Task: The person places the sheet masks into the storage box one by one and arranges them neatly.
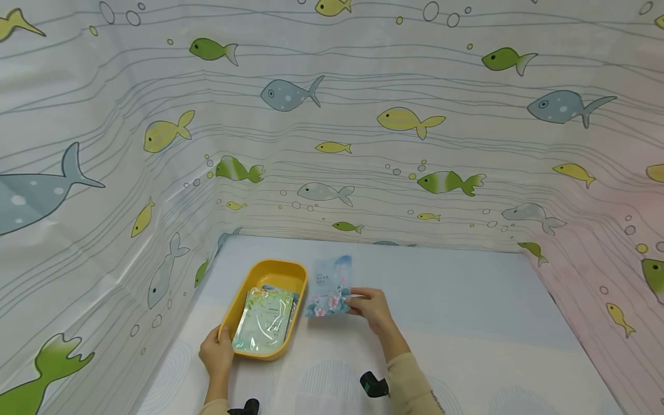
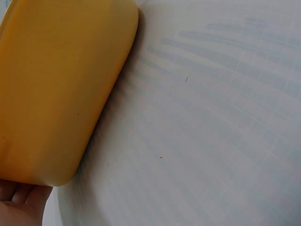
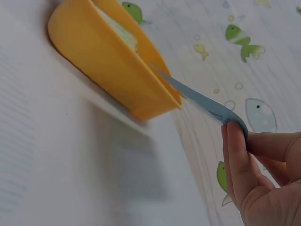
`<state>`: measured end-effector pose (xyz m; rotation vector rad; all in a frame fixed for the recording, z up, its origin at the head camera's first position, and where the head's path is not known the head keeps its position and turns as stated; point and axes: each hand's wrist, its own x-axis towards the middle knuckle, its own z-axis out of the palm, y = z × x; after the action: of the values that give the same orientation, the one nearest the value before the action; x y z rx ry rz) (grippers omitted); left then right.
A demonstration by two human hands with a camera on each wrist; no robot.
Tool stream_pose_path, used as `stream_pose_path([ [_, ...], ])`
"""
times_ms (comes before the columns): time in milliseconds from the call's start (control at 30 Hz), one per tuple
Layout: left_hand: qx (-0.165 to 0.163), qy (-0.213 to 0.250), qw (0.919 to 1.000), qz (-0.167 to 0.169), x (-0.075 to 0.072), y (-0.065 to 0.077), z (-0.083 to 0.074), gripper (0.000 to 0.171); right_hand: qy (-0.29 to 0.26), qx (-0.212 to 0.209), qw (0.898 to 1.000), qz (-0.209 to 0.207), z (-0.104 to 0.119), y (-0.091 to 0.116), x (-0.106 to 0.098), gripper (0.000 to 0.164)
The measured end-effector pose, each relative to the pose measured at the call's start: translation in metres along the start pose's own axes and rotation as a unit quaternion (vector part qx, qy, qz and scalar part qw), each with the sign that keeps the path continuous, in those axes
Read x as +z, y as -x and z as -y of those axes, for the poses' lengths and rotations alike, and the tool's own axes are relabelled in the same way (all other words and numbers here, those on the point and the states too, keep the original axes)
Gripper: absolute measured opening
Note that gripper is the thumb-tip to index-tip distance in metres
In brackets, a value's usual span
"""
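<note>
A yellow plastic tray [image 1: 271,357] rests on the table, and my left hand [image 1: 217,353] grips its near left corner, thumb at the rim. In the left wrist view the fingers [image 2: 22,200] lie against the tray's outer wall [image 2: 61,89]. Inside the tray lies a shiny pale green packet [image 1: 264,323] on top of others that are mostly hidden. My right hand [image 1: 374,311] pinches a flat light blue packet [image 1: 328,288] with pink flowers by its right edge, just right of the tray. Edge-on in the right wrist view, the blue packet [image 3: 207,103] is held above the table between thumb and fingers.
The pale, patterned table [image 1: 467,323] extends to the right of both hands. Fish-printed sheeting [image 1: 353,167] surrounds it at the back and sides. Dark wrist-camera parts [image 1: 374,385] show beside each forearm.
</note>
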<state>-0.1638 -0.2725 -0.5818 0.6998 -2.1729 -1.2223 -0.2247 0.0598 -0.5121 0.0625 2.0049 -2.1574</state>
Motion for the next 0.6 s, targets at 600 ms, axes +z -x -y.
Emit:
stream_pose_path([
  [600,-0.010,-0.002,0.9999,0.004,-0.001,0.002,-0.004,0.028,-0.012,-0.017,0.999,0.049,0.015,-0.004,0.034,0.030],
])
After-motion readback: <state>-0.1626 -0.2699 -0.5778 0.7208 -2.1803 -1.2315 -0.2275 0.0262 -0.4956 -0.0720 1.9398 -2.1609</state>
